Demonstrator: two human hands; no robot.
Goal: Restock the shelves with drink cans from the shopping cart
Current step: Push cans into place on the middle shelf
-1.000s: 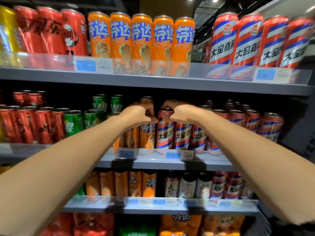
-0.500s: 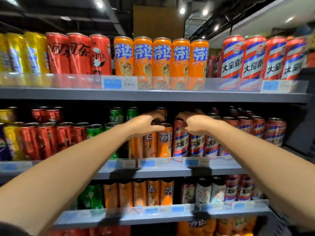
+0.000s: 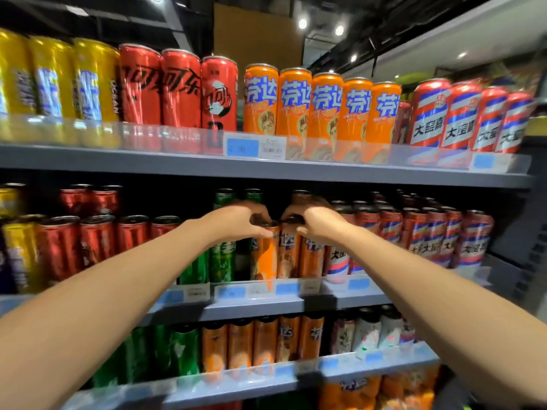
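Both my arms reach to the middle shelf [image 3: 266, 306]. My left hand [image 3: 236, 221] curls over the top of an orange can [image 3: 265, 253] at the shelf front. My right hand [image 3: 318, 224] grips the top of the neighbouring orange can [image 3: 288, 253]. More orange cans stand just right of these, green cans [image 3: 222, 258] to the left, and red-white-blue striped cans [image 3: 429, 238] further right. The shopping cart is out of view.
The top shelf [image 3: 266, 170] carries yellow, red, orange [image 3: 293, 110] and striped cans in rows behind a clear lip. A lower shelf [image 3: 236, 380] holds green, orange and pale cans. Red cans [image 3: 97, 244] fill the middle shelf's left side.
The view has swung left and down a little, showing more yellow cans. Both hands have shifted left, from the orange and striped cans to two orange cans, still gripping can tops.
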